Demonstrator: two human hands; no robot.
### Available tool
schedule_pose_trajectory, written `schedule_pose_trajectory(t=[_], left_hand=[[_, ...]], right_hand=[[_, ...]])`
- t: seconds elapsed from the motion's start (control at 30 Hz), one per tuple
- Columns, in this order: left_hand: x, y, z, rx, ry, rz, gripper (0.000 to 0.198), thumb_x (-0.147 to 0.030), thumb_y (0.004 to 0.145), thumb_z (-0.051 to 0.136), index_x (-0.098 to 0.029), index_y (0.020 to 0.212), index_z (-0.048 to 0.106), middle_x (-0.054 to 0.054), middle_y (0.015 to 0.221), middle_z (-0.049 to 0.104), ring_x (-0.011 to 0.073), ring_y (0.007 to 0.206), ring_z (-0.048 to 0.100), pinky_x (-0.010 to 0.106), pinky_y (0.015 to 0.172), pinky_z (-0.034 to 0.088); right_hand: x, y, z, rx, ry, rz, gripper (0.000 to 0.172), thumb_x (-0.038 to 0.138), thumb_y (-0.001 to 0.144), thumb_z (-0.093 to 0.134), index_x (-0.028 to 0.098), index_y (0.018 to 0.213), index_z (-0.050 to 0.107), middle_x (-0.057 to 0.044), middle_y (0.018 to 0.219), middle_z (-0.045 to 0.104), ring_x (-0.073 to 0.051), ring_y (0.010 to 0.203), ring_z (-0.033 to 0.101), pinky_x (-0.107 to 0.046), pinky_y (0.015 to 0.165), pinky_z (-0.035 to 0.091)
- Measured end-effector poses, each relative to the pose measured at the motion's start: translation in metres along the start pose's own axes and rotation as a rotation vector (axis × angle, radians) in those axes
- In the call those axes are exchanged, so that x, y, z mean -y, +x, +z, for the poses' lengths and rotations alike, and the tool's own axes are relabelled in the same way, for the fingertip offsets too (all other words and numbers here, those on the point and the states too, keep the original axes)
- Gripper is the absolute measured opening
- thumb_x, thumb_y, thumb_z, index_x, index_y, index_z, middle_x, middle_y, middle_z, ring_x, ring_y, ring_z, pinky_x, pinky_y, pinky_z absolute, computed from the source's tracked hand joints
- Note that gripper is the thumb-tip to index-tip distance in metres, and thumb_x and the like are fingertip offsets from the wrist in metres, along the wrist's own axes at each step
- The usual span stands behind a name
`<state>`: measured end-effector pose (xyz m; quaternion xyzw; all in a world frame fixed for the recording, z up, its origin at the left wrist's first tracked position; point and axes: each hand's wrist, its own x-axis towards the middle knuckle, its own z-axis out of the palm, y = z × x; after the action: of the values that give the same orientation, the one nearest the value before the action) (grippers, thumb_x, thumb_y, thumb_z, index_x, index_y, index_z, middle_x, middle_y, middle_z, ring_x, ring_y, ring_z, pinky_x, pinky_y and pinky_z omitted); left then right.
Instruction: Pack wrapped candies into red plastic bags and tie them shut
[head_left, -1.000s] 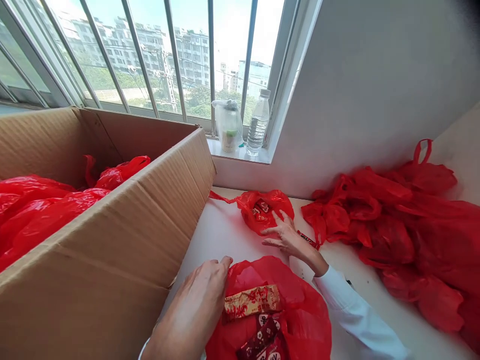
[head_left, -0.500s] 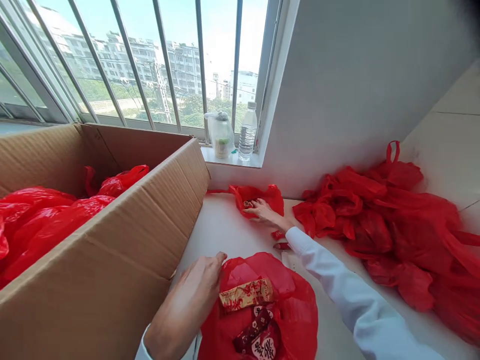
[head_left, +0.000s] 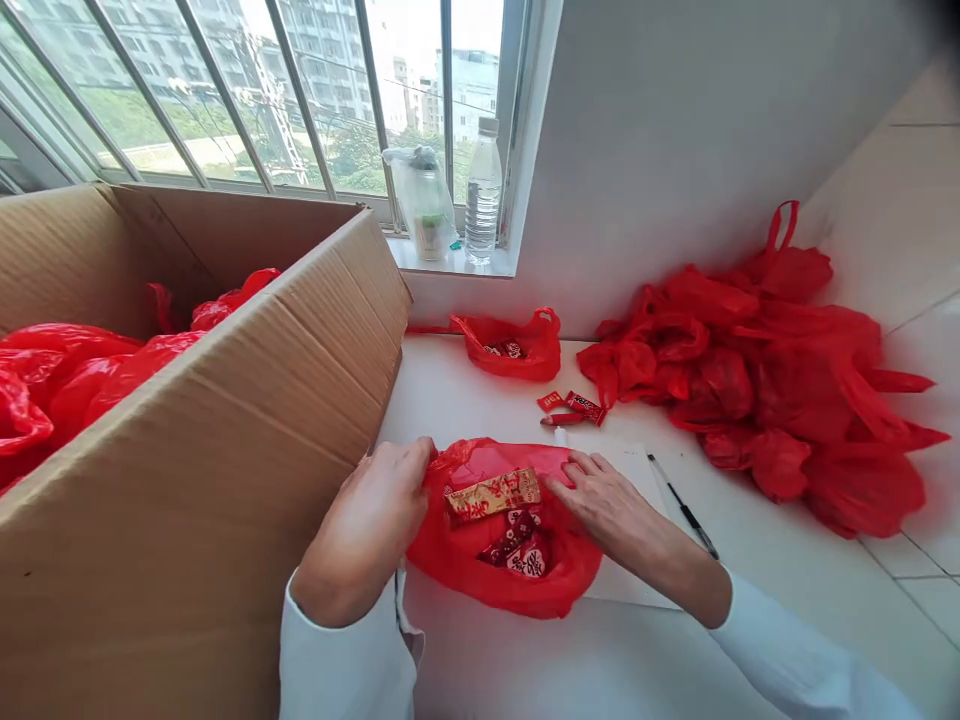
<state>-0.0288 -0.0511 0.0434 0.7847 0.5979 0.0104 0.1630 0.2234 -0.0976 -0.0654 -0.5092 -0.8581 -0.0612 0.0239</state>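
A red plastic bag (head_left: 480, 575) lies open on the white table in front of me, with a gold-and-red packet (head_left: 491, 493) and small dark red sweets (head_left: 517, 545) inside. My left hand (head_left: 367, 525) grips the bag's left rim with curled fingers. My right hand (head_left: 607, 505) rests on the bag's right rim, fingers closed on the plastic. A second small red bag (head_left: 514, 347) with sweets inside sits further back near the wall, apart from both hands.
A large cardboard box (head_left: 225, 400) holding filled red bags stands at the left. A heap of red bags (head_left: 765, 370) lies at the right. Loose red sweets (head_left: 570, 405), a pen (head_left: 682, 505), a water bottle (head_left: 482, 190) and a wrapped jar (head_left: 427, 205) are nearby.
My right hand has come back from the far small bag to the near bag's right rim. The near bag is now held wider open. The view has tilted down.
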Motion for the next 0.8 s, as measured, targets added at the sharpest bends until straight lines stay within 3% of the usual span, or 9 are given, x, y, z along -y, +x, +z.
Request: schedule_pose_trajectory(t=[0.1, 0.17, 0.23, 0.3, 0.4, 0.5, 0.6, 0.7, 0.8], left_hand=[[-0.001, -0.014, -0.006, -0.087, -0.049, 0.008, 0.024, -0.016, 0.085, 0.038, -0.022, 0.075, 0.058, 0.001, 0.072, 0.062, 0.0178, 0.070, 0.059, 0.027, 0.063, 0.040], [-0.002, -0.025, -0.011, -0.178, -0.115, 0.004, 0.025, -0.023, 0.089, 0.038, -0.023, 0.080, 0.061, 0.000, 0.074, 0.065, 0.0178, 0.070, 0.060, 0.027, 0.064, 0.042], [-0.008, -0.034, -0.015, -0.338, -0.177, -0.028, 0.022, -0.030, 0.090, 0.043, -0.025, 0.091, 0.064, -0.002, 0.073, 0.066, 0.0168, 0.067, 0.061, 0.027, 0.064, 0.043], [-0.019, -0.039, -0.019, -0.539, -0.285, -0.031, 0.019, -0.034, 0.088, 0.051, -0.027, 0.101, 0.063, -0.004, 0.074, 0.066, 0.0143, 0.063, 0.060, 0.027, 0.063, 0.045], [-0.040, -0.032, -0.021, -0.799, -0.597, 0.150, 0.020, -0.033, 0.083, 0.063, -0.028, 0.103, 0.063, -0.006, 0.074, 0.065, 0.0109, 0.061, 0.061, 0.025, 0.064, 0.049], [-0.057, -0.014, -0.025, -0.990, -0.942, 0.342, 0.019, -0.025, 0.080, 0.068, -0.025, 0.098, 0.064, -0.002, 0.083, 0.067, 0.0129, 0.076, 0.066, 0.024, 0.065, 0.051], [-0.061, -0.001, -0.032, -1.031, -1.165, 0.429, 0.024, -0.018, 0.078, 0.069, -0.025, 0.100, 0.061, 0.000, 0.093, 0.068, 0.0155, 0.089, 0.067, 0.024, 0.068, 0.053], [-0.056, -0.005, -0.031, -1.041, -1.187, 0.463, 0.031, -0.017, 0.077, 0.070, -0.025, 0.106, 0.059, 0.000, 0.093, 0.068, 0.0164, 0.092, 0.067, 0.025, 0.072, 0.054], [-0.044, -0.021, -0.014, -0.941, -1.097, 0.455, 0.026, -0.019, 0.082, 0.067, -0.025, 0.106, 0.059, -0.001, 0.092, 0.067, 0.0156, 0.089, 0.067, 0.027, 0.077, 0.055]], right_hand=[[-0.005, -0.011, 0.015, -0.015, -0.080, 0.029, 0.049, -0.003, 0.083, 0.040, 0.014, 0.128, 0.051, -0.012, 0.102, 0.065, -0.028, 0.112, 0.053, -0.056, 0.107, 0.032], [-0.010, -0.009, 0.001, 0.034, -0.017, -0.011, 0.039, -0.004, 0.083, 0.038, 0.018, 0.106, 0.062, -0.006, 0.080, 0.065, -0.024, 0.093, 0.059, -0.057, 0.104, 0.033], [-0.015, -0.002, -0.029, 0.007, 0.137, -0.037, 0.032, -0.001, 0.086, 0.039, 0.020, 0.084, 0.063, -0.003, 0.068, 0.062, -0.020, 0.078, 0.059, -0.054, 0.097, 0.039], [-0.019, 0.004, -0.063, -0.205, 0.402, -0.005, 0.024, 0.008, 0.091, 0.043, 0.021, 0.084, 0.062, -0.003, 0.078, 0.065, -0.018, 0.080, 0.060, -0.044, 0.090, 0.045], [-0.025, 0.014, -0.107, -0.566, 0.814, 0.137, 0.013, 0.023, 0.092, 0.051, 0.023, 0.092, 0.063, -0.002, 0.085, 0.065, -0.015, 0.077, 0.061, -0.031, 0.071, 0.050], [-0.029, 0.027, -0.135, -0.673, 1.065, 0.172, 0.011, 0.032, 0.087, 0.059, 0.023, 0.091, 0.065, 0.000, 0.079, 0.062, -0.014, 0.068, 0.060, -0.025, 0.057, 0.048], [-0.032, 0.043, -0.149, -0.648, 1.079, 0.151, 0.010, 0.028, 0.083, 0.061, 0.022, 0.088, 0.068, 0.000, 0.076, 0.064, -0.013, 0.064, 0.058, -0.023, 0.052, 0.043], [-0.035, 0.054, -0.152, -0.615, 0.970, 0.152, 0.010, 0.025, 0.081, 0.061, 0.021, 0.086, 0.069, 0.000, 0.073, 0.065, -0.012, 0.062, 0.057, -0.023, 0.053, 0.041], [-0.037, 0.055, -0.142, -0.392, 0.939, 0.156, 0.011, 0.026, 0.081, 0.060, 0.019, 0.084, 0.069, 0.000, 0.067, 0.065, -0.013, 0.058, 0.058, -0.023, 0.050, 0.041]])
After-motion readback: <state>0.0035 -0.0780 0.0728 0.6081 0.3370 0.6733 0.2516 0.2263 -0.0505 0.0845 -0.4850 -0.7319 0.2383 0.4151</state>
